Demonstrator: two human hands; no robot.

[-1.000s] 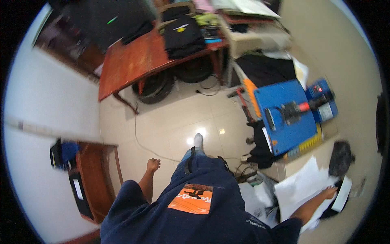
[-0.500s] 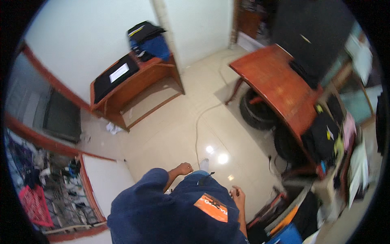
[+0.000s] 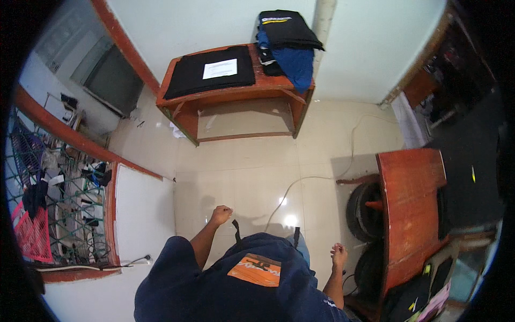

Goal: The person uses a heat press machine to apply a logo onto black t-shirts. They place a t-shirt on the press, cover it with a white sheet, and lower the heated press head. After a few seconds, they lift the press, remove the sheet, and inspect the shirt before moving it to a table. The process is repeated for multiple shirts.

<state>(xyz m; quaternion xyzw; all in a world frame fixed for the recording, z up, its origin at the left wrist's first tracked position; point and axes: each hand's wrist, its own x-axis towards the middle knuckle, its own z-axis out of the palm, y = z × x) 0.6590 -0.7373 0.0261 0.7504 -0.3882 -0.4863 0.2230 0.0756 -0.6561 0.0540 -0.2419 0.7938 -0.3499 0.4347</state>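
My left hand (image 3: 221, 214) hangs over the tiled floor in front of my body, its fingers loosely bent and nothing seen in them. To the right, my right hand (image 3: 338, 254) is held out at my side with the fingers slightly apart, also bare. Ahead stands a low red-brown desk (image 3: 271, 81). On its left part lies a flat black cloth (image 3: 188, 72) with a white sheet of paper (image 3: 220, 68) on top. A stack of folded black and blue clothes (image 3: 289, 32) sits at the desk's right end. Neither hand touches anything.
A reddish wooden table (image 3: 410, 198) stands on the right, with black tyres (image 3: 354, 212) beneath it and clothes at its near end. A pale cable (image 3: 292, 185) crosses the floor. Left is a window with green grating (image 3: 80, 204) and a pink plastic basket (image 3: 32, 231).
My view has turned left, bringing the desk nearer and more squarely ahead. The table has shifted rightward in view. Both hands have swung a little farther from my body.
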